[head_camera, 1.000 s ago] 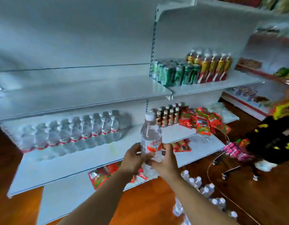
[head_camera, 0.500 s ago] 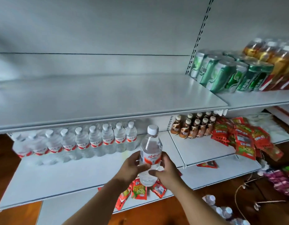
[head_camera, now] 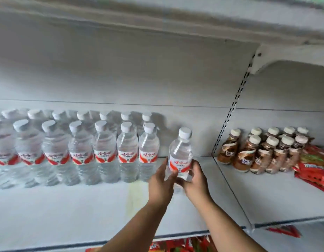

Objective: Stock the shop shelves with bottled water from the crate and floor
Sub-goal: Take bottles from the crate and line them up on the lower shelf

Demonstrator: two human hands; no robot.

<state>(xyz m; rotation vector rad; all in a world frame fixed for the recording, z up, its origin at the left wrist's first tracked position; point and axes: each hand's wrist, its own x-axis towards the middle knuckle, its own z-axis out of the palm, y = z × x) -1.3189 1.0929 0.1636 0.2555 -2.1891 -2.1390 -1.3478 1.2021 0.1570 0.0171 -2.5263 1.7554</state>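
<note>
**Water shelf: fourteen bottles stocked, one more in hand.**

Left of the fingers, the shelved water bottles (head_camera: 127, 153) stand on the shelf (head_camera: 75, 211) in two rows. Seven caps are counted in each row, and the leftmost bottle is cut off by the frame edge. The left hand (head_camera: 161, 186) and right hand (head_camera: 195, 180) both grip the held bottle (head_camera: 179, 153), fingers curled tight round its label and lower body from either side. It is upright, just right of the front row's end. Its base is hidden behind the hands, so contact with the shelf cannot be told. Right of the fingers, past the slotted upright (head_camera: 232, 113), stand nine brown coffee bottles (head_camera: 263, 157). Further right lie red packets (head_camera: 314, 164), number unclear.
</note>
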